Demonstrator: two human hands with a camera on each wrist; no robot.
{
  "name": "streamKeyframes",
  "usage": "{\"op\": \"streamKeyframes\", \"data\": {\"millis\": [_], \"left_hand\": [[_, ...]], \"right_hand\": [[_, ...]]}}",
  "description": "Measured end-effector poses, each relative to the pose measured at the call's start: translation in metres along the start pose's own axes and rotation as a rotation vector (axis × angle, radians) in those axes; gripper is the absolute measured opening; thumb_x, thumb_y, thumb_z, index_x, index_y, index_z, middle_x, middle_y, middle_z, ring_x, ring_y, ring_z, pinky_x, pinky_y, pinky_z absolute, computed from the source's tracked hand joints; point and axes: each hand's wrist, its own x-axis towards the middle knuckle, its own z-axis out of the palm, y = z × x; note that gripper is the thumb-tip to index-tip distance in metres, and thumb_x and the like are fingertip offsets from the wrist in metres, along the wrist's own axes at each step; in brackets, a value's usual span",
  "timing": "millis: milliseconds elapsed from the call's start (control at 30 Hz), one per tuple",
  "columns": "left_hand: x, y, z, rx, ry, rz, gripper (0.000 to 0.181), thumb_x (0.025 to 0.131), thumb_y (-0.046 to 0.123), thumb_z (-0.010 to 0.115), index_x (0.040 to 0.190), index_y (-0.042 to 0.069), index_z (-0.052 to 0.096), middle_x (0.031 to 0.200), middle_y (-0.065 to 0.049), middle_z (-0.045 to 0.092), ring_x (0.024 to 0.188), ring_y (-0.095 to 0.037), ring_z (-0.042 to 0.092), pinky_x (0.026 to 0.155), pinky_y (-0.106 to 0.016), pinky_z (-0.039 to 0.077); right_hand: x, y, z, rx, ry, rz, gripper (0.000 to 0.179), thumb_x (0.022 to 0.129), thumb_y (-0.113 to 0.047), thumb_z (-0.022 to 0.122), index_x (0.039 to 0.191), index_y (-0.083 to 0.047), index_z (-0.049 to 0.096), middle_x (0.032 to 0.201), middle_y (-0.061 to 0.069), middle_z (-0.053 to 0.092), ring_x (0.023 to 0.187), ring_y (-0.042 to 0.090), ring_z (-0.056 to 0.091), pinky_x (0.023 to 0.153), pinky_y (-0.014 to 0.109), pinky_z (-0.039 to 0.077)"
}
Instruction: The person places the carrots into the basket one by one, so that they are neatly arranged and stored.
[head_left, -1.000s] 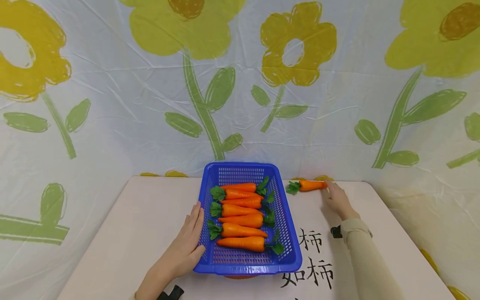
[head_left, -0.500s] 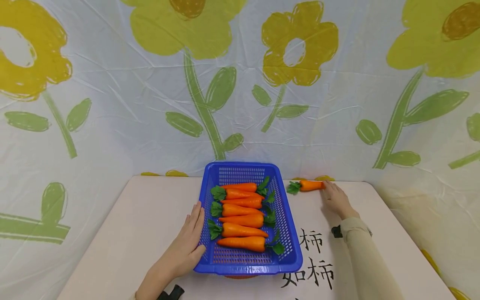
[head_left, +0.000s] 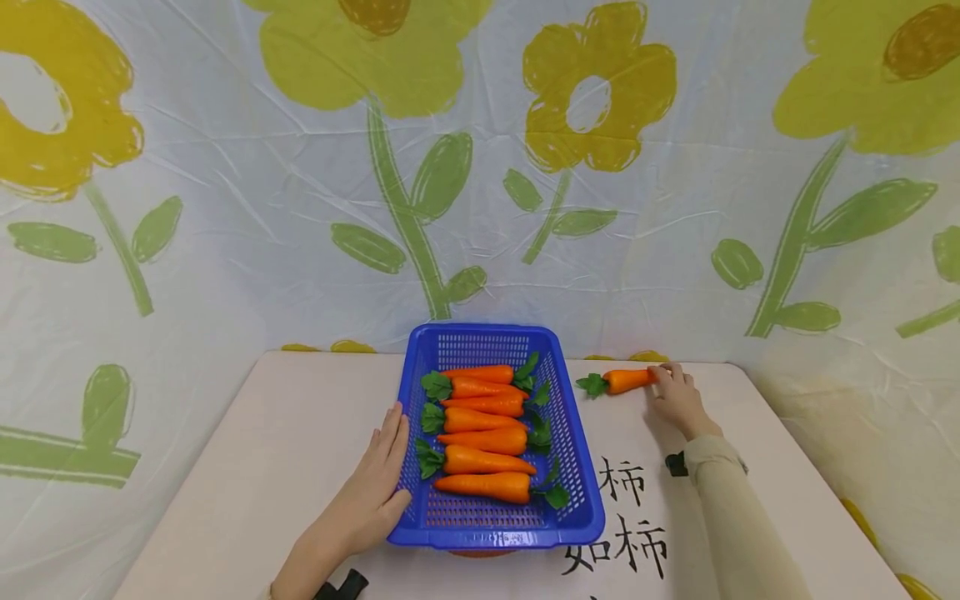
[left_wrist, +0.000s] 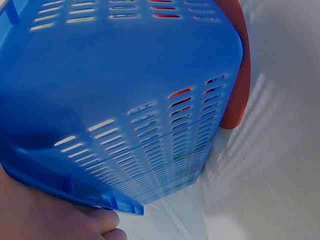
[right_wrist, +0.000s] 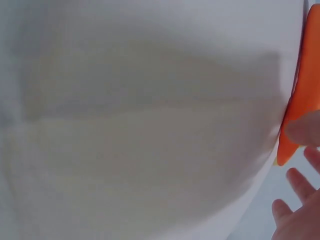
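Note:
A blue plastic basket (head_left: 498, 535) holds a column of orange carrots (head_left: 487, 486) with green leaves, lying crosswise. Along the basket's left rim my left hand (head_left: 375, 483) rests with straight fingers; the left wrist view shows its fingers (left_wrist: 104, 221) at the rim. To the right of the basket, near the table's back edge, lies one more carrot (head_left: 628, 381), its leaves toward the basket. My right hand (head_left: 681, 402) pinches this carrot's pointed tip. In the right wrist view the thumb (right_wrist: 306, 129) lies on the carrot (right_wrist: 306, 85), while the other fingers are spread.
Under the basket a reddish-brown object (left_wrist: 239, 95) shows partly. The pale table (head_left: 300, 433) bears black written characters (head_left: 637, 542) right of the basket. A flower-printed cloth (head_left: 300, 192) hangs behind the table.
My right hand's fingers have bent around the carrot's tip, and the loose carrot has shifted slightly toward me and tilted. The left hand and the basket have stayed in place.

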Motion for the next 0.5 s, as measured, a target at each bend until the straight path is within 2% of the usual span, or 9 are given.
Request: {"op": "streamKeyframes", "data": {"millis": [100, 233, 433, 500], "left_hand": [[0.000, 0.000, 0.000, 0.003, -0.001, -0.002, 0.086, 0.084, 0.003, 0.054, 0.156, -0.006, 0.007, 0.165, -0.017, -0.004, 0.152, -0.032, 0.001, 0.118, -0.024, -0.010], [0.000, 0.000, 0.000, 0.001, -0.004, -0.006, 0.086, 0.085, 0.003, 0.054, 0.156, -0.005, 0.007, 0.165, -0.016, -0.005, 0.152, -0.031, 0.001, 0.118, -0.024, -0.010], [-0.001, 0.001, -0.001, 0.001, -0.008, -0.014, 0.085, 0.085, 0.003, 0.053, 0.156, -0.006, 0.007, 0.165, -0.017, -0.005, 0.152, -0.032, 0.000, 0.117, -0.023, -0.011], [-0.001, 0.001, -0.001, -0.002, -0.008, -0.017, 0.085, 0.085, 0.003, 0.053, 0.156, -0.006, 0.007, 0.165, -0.016, -0.005, 0.152, -0.032, 0.000, 0.117, -0.023, -0.011]], "right_hand": [[-0.001, 0.003, 0.001, 0.047, -0.006, -0.013, 0.046, 0.088, 0.005, 0.044, 0.132, 0.016, 0.040, 0.141, 0.040, 0.028, 0.125, 0.062, 0.029, 0.100, 0.075, 0.029], [-0.002, 0.008, 0.003, 0.102, -0.013, -0.020, 0.051, 0.082, 0.010, 0.044, 0.132, 0.019, 0.038, 0.136, 0.041, 0.036, 0.125, 0.058, 0.033, 0.104, 0.070, 0.027], [-0.005, 0.017, 0.002, 0.180, 0.020, -0.021, 0.045, 0.081, 0.011, 0.051, 0.125, 0.017, 0.049, 0.120, 0.040, 0.047, 0.109, 0.056, 0.043, 0.099, 0.068, 0.034], [-0.012, 0.010, -0.003, 0.195, 0.048, -0.033, 0.040, 0.081, 0.012, 0.054, 0.121, 0.017, 0.053, 0.114, 0.040, 0.050, 0.104, 0.055, 0.044, 0.096, 0.066, 0.037]]}}
